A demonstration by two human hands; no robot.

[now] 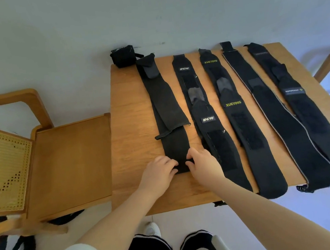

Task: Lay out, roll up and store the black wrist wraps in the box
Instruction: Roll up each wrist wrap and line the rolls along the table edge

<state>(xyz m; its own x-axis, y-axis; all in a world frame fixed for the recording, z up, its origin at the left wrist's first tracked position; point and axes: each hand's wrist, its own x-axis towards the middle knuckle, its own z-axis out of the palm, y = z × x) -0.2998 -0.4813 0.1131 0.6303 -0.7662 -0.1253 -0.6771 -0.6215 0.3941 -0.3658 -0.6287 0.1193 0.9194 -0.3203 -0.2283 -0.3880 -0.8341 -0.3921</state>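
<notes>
At table (131, 128) near edge: left hand (159, 171) and right hand (202, 164) each grip leftmost wrap (166, 108) end, fingers curled on it.

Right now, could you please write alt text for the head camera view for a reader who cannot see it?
Both hands, left hand and right hand, pinch the near end of the leftmost wrap on a wooden table. Four more rows of black wraps lie flat beside it, a rolled wrap sits at the far corner, and a chair stands left.
</notes>
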